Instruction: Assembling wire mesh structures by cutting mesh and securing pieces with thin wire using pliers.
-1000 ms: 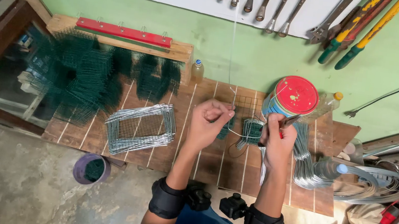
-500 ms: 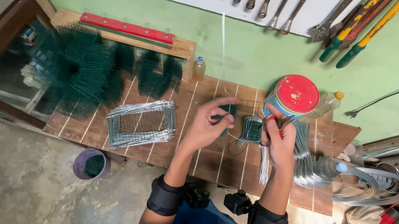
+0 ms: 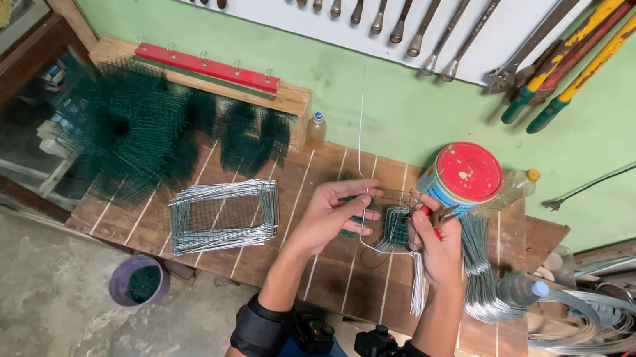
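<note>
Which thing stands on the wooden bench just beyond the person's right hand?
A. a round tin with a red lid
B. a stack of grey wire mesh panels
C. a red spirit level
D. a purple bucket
A: the round tin with a red lid stands on the bench directly beyond the right hand.

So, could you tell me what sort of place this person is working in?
Most likely a small workshop: spanners and pliers hang on a wall board, and both hands, left hand and right hand, work a small mesh piece over a tiled workbench beside wire coils.
</note>
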